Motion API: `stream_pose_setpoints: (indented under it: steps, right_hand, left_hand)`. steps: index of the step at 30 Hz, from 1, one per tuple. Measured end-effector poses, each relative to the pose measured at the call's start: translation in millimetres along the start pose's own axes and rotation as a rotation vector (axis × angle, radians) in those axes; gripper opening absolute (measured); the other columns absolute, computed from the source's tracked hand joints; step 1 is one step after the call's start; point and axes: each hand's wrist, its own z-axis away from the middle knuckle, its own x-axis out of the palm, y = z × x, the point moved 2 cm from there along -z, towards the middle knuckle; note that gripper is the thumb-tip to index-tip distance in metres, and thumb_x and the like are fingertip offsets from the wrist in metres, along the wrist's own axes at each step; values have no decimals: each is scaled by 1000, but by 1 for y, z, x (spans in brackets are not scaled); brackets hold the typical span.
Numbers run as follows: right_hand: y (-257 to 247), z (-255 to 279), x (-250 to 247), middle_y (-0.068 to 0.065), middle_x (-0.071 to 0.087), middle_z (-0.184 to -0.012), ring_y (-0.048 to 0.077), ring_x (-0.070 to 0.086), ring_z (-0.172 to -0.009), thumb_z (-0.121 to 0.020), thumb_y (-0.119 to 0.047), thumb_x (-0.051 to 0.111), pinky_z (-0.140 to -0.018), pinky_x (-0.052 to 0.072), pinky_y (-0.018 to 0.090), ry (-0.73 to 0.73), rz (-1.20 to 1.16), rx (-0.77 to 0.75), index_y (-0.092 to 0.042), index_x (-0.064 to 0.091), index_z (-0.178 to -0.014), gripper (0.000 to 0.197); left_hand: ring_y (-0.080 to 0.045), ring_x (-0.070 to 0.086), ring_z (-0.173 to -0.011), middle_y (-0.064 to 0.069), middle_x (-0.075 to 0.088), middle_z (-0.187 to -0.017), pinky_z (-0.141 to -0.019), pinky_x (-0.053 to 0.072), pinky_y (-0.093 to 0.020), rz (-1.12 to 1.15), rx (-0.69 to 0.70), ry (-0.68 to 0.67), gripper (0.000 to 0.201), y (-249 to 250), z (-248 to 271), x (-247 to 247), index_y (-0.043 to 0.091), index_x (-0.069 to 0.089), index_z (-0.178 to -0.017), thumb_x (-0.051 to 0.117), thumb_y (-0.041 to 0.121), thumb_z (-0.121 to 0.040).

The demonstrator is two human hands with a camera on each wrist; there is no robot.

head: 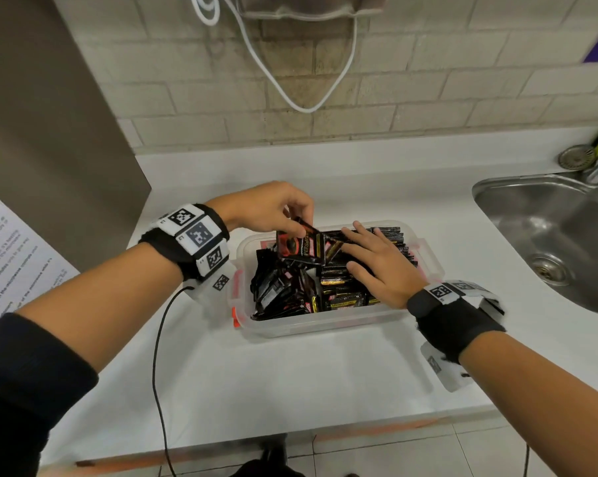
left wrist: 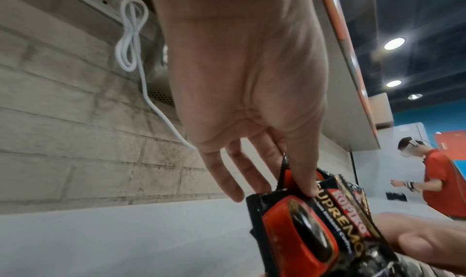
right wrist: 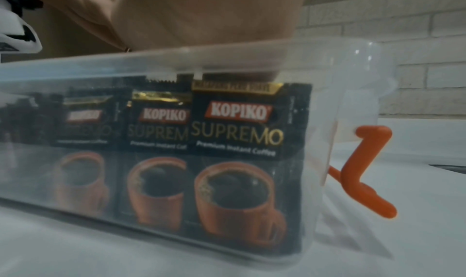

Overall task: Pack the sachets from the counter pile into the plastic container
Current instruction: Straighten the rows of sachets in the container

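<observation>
A clear plastic container (head: pixel 325 327) with orange clips stands on the white counter, filled with black coffee sachets (head: pixel 342 290). My left hand (head: pixel 273 208) hovers over its far left side and pinches a small bunch of black-and-red sachets (head: pixel 299 247) between thumb and fingers; the left wrist view shows the held sachets (left wrist: pixel 315 231) up close. My right hand (head: pixel 376 259) lies flat, fingers straight, pressing on the upright sachets in the container's right half. Through the container wall (right wrist: pixel 327 122), the right wrist view shows a row of standing sachets (right wrist: pixel 237 161).
A steel sink (head: pixel 559 235) is set into the counter at the right. A white cable (head: pixel 290 80) hangs on the brick wall behind. A printed sheet (head: pixel 12 256) lies at the left. Another person (left wrist: pixel 438 181) stands far off in the left wrist view.
</observation>
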Motion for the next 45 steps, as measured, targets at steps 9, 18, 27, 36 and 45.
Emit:
stream_pose_setpoints:
  steps: [9, 18, 27, 36, 45]
  right_hand:
    - [-19, 0, -43, 4, 55, -143, 19, 49, -131, -93, -56, 55, -107, 42, 40, 56, -123, 43, -15, 43, -146, 68]
    - [-23, -3, -78, -1, 70, -111, 6, 69, -84, -95, -37, 63, -72, 59, 34, 63, -331, 129, -17, 45, -139, 51]
    - [-23, 5, -73, 4, 68, -111, 26, 74, -75, -105, -25, 49, -58, 62, 40, -10, -630, 231, -15, 45, -139, 36]
    - [-14, 2, -75, 2, 69, -108, 18, 72, -71, -104, -28, 50, -53, 59, 39, 6, -447, 185, -15, 50, -134, 33]
    - [-14, 0, -77, 0, 68, -105, 12, 69, -73, -103, -28, 51, -52, 56, 30, -3, -421, 167, -18, 52, -128, 27]
  left_hand:
    - [-19, 60, -86, -8, 70, -93, -87, 48, -33, 338, 66, 210, 15, 23, -1, -4, 10, 64, -92, 73, -1, -87]
    - [-21, 68, -97, 3, 72, -97, -89, 54, -36, 444, 97, 296, 15, 33, -13, 29, 15, 61, -94, 69, 3, -92]
    - [-23, 64, -96, 12, 64, -101, -89, 56, -50, 350, 84, 365, 14, 34, -12, 50, 21, 59, -102, 64, 9, -97]
    - [-1, 62, -90, 5, 42, -119, -70, 53, -14, 216, 121, 446, 56, 32, -7, 66, 37, 48, -134, 76, 20, -88]
    - [-15, 70, -69, -6, 68, -100, -65, 59, -27, 378, -1, 490, 33, 26, -1, 70, 21, 62, -115, 77, 11, -88]
